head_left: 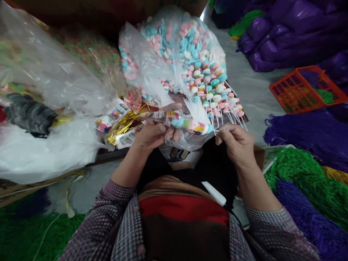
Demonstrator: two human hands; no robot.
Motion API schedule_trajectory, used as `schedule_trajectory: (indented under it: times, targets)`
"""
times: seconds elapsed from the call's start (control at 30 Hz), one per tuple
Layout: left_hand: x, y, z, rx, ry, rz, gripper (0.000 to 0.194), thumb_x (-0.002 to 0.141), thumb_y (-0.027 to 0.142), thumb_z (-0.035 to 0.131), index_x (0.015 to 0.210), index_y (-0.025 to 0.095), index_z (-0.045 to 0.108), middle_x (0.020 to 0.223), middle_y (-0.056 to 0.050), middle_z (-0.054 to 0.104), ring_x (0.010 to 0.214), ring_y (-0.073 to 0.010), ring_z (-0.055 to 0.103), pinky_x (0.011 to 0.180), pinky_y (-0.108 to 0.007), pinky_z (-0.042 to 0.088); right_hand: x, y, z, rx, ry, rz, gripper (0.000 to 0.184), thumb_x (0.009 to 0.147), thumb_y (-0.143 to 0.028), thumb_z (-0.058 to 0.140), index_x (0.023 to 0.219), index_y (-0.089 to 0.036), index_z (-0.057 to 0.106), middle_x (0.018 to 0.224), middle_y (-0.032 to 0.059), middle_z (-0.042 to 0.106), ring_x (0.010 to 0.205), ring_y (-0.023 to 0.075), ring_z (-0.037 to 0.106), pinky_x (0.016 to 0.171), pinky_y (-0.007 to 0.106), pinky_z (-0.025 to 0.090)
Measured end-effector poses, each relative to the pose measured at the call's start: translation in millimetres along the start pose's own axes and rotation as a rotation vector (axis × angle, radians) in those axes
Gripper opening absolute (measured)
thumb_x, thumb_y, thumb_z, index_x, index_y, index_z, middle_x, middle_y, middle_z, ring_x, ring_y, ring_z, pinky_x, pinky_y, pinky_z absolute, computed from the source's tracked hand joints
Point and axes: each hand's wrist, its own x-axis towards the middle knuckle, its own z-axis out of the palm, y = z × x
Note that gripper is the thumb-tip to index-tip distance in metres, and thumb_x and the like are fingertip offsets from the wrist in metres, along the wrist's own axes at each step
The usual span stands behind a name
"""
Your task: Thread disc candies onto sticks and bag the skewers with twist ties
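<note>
- While gold ties (122, 127) and printed wrappers (127, 139) lie loose at 9 o'clock, they look unused.
- Left hand (156, 132), just 9 o'clock of centre: thumb and fingers pinching sleeve of wrapped candy skewer (186, 124).
- That skewer: centre, between both hands, roughly sideways, stick toward 3 o'clock. Sweets look mostly inside sleeve; no tie visible on it, so probably part done.
- Bare candy skewers (210, 87), 1 o'clock: threaded, unwrapped; plenty left, I'd judge.
- Right hand (235, 139), 3 o'clock: thumb and forefinger pinching stick (217, 131).
</note>
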Motion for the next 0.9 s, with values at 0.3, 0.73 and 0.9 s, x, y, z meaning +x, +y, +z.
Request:
schedule_trajectory:
  times: [0.3, 0.73, 0.9]
  targets:
    - [12.4, -7.0, 27.9, 0.011, 0.109, 0.053, 0.035, 0.074, 0.032, 0.094, 0.099, 0.018, 0.075, 0.046, 0.012, 0.047, 0.034, -0.0037, 0.040, 0.042, -0.020, 0.043, -9.2, -4.1, 26.8, 0.104, -0.068, 0.110, 0.036, 0.093, -0.058, 0.070, 0.092, -0.022, 0.066, 0.058, -0.0065, 0.060, 0.048, 0.0098, 0.054, 0.051, 0.025, 0.046]
    - [5.7, -21.5, 21.9, 0.360, -0.012, 0.037, 0.055, 0.064, 0.058, 0.094, 0.098, 0.020, 0.076, 0.073, 0.002, 0.071, 0.066, -0.0118, 0.064, 0.065, -0.024, 0.053, -7.8, -15.1, 64.5, 0.318, -0.172, 0.187, 0.041, 0.096, -0.061, 0.065, 0.082, -0.023, 0.061, 0.050, -0.0088, 0.049, 0.043, 0.0085, 0.043, 0.048, 0.025, 0.037]
    - [14.4, -6.5, 24.4, 0.132, 0.137, 0.202, 0.066, 0.061, 0.066, 0.093, 0.107, 0.023, 0.072, 0.086, 0.000, 0.073, 0.092, -0.0198, 0.073, 0.088, -0.033, 0.057, -4.9, -14.0, 66.7, 0.289, -0.217, 0.202, 0.044, 0.098, -0.063, 0.061, 0.080, -0.022, 0.059, 0.054, -0.0073, 0.054, 0.047, 0.0092, 0.048, 0.052, 0.026, 0.042]
